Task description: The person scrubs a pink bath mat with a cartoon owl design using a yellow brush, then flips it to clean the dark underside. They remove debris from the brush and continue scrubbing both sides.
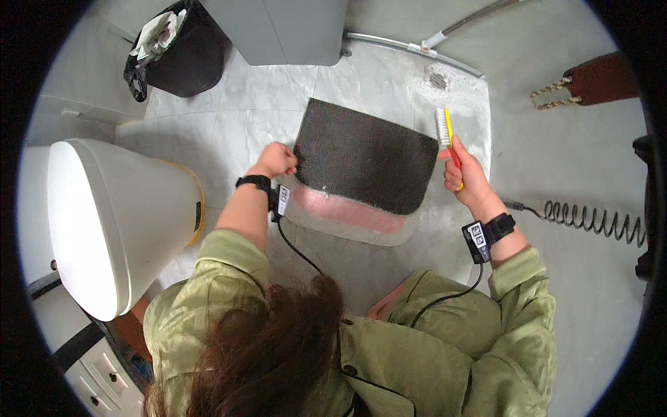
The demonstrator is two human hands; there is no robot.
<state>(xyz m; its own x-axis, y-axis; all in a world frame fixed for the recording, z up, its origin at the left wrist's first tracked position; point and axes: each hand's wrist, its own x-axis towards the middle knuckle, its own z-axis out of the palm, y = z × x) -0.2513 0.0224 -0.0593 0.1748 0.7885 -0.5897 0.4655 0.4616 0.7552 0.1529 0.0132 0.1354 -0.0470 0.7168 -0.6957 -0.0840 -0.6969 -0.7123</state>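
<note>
A bath mat lies on the tiled floor before me, partly folded over, so its dark, textured backing (367, 156) faces up. Along the near side shows a strip of its pink and grey pile (349, 211). My left hand (279, 160) has its fingers closed at the left edge of the dark backing. In my right hand (466, 174) is a scrubbing brush (446, 130) with a red and yellow handle and white bristles. It is held upright beside the mat's right edge, with the bristles facing left, apart from the mat.
A white toilet (130, 208) with its lid down stands at left. Beyond it is a black waste bin (187, 57) with a bag and paper. A grey cabinet (281, 31) stands at the back. A floor drain (438, 80) lies at far right, and a coiled cord (594, 221) runs along the right.
</note>
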